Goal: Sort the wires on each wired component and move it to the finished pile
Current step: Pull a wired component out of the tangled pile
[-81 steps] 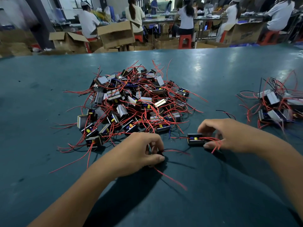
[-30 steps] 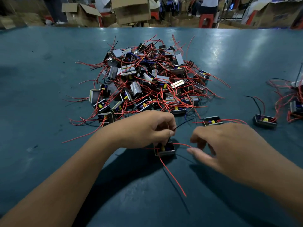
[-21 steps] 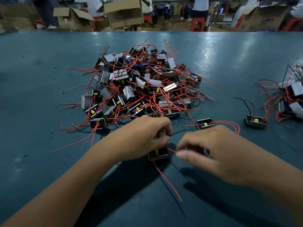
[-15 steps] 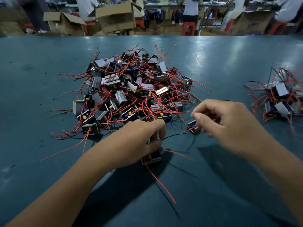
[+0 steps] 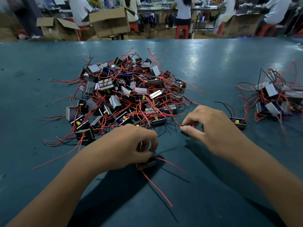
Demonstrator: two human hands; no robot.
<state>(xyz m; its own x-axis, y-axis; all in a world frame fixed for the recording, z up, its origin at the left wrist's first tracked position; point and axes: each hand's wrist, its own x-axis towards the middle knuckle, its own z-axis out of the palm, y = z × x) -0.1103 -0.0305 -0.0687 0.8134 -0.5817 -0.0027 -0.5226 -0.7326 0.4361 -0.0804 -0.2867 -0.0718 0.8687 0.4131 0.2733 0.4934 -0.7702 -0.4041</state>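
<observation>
A big heap of small black wired components (image 5: 127,99) with red leads lies at the table's middle. A smaller pile of components (image 5: 275,99) sits at the far right. My left hand (image 5: 129,145) pinches the top of one component (image 5: 146,163) resting on the table, its red wires trailing toward me. My right hand (image 5: 211,126) is closed on a second component (image 5: 184,132), mostly hidden under the fingers, with thumb and forefinger pinching its red wire. A single component (image 5: 238,122) lies just right of that hand.
The teal table (image 5: 213,63) stretches to a far edge. Beyond it stand open cardboard boxes (image 5: 109,22), red stools (image 5: 182,31) and several seated people with their backs turned. Loose red wires fan out left of the heap.
My right hand has shifted a little toward the heap and now pinches a red wire of its component. My left hand stays on its component; the black wire between the hands is no longer visible.
</observation>
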